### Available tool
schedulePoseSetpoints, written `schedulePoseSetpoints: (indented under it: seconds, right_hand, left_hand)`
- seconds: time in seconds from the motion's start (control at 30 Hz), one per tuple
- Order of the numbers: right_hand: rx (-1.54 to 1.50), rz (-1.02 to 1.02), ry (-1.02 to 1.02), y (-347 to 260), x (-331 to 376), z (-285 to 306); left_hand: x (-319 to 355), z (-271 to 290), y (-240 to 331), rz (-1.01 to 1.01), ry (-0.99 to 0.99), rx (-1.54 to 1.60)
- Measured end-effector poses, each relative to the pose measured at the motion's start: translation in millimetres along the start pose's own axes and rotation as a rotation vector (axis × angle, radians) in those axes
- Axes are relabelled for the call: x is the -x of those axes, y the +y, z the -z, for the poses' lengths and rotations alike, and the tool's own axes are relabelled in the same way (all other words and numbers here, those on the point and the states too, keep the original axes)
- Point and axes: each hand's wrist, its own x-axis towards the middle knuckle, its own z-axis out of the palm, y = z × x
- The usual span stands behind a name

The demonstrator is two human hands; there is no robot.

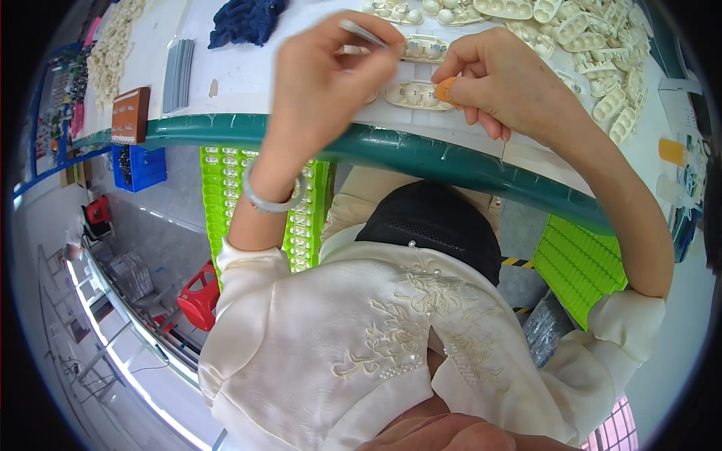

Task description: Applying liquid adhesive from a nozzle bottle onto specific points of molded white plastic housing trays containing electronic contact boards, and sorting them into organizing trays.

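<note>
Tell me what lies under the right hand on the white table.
Under the right hand lies a cream moulded tray with round pockets, an orange-tipped finger pressing its end. The tray's right end and anything beneath the palm are hidden.

Left hand [327, 68] raised at upper centre of the frame, fingers [376, 45] pinched together, bare forearm running down to a cream sleeve at lower left, right hand [500, 79] at upper right, fingers curled and pinched, forearm bending down the right side.
</note>
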Motion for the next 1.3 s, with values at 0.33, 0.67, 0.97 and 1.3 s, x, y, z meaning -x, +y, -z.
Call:
schedulePoseSetpoints:
  seconds: [0.33, 0.67, 0.97, 1.3]
  right_hand:
    - [0.582, 0.387, 0.263, 7, -4, -22]
    - [0.133, 0.013, 0.037, -5, -1, -4]
    - [-0.047, 0.013, 0.031, -13, 0, 6]
    - [-0.101, -0.128, -0.252, -16, -18, 12]
  left_hand:
    - [22, 4, 1, -0.209, -0.027, -0.236]
    - [18, -2, 4, -0.100, -0.144, -0.357]
    - [23, -14, 4, -0.195, -0.053, -0.432]
    - [30, -21, -4, -0.299, 0.053, -0.517]
